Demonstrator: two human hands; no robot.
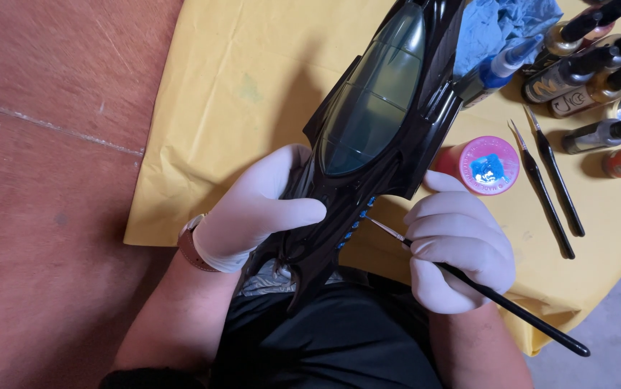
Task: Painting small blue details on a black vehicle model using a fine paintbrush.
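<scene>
The person's left hand point(253, 212), in a white glove, wraps closed around the rear flank of a long glossy black model vehicle point(368, 137), thumb laid across the top, so the body stays steady and tilted toward the other hand. The model runs from the person's lap at about 6 o'clock up toward 12 o'clock, its tinted green canopy point(372, 101) facing the camera.

The right hand point(458, 248), also gloved, is closed in a pencil-like pinch on a thin black paintbrush point(469, 282). The bristle tip points toward 10 o'clock and sits just beside a row of small blue dots point(357, 222) on the model's side, while the handle trails off toward 4 o'clock. The thumb rests on the model's edge, likely to brace the stroke.

A pink-rimmed lid holding blue paint point(489, 166) lies near the brush hand at 1 o'clock, within easy dipping range. Two spare brushes point(552, 184) lie on the yellow cloth point(238, 72) at 3 o'clock, and paint bottles point(591, 68) and a crumpled blue glove point(501, 25) lie towards 2 o'clock.
</scene>
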